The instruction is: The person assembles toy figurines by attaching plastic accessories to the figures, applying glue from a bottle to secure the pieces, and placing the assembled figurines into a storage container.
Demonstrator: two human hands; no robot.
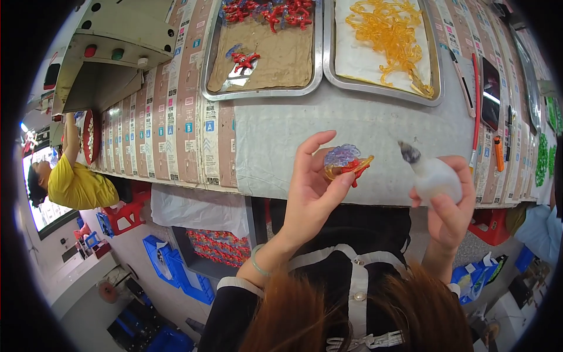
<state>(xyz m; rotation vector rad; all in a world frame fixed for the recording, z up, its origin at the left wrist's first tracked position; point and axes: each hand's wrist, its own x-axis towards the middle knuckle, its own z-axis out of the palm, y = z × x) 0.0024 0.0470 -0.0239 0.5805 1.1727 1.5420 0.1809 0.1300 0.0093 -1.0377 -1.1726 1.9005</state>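
My left hand (pixel 315 196) pinches a small plastic figure (pixel 346 162) with a clear purple part, a red body and a yellow-orange part wrapped on it. To its right, my right hand (pixel 450 202) is wrapped round a white squeeze bottle (pixel 437 180). The bottle's dark nozzle (pixel 409 153) tilts up and to the left, apart from the figure. Both hands are over the near edge of a table covered with a pale sheet (pixel 281 141).
Ahead, one metal tray (pixel 264 92) bears red and purple figures, another tray (pixel 384 89) clear yellow pieces. Pens, a red brush (pixel 475 105), a phone (pixel 489 94) and an orange cutter (pixel 498 154) lie right. A grey machine (pixel 117 44) and a person in yellow (pixel 82 185) are left.
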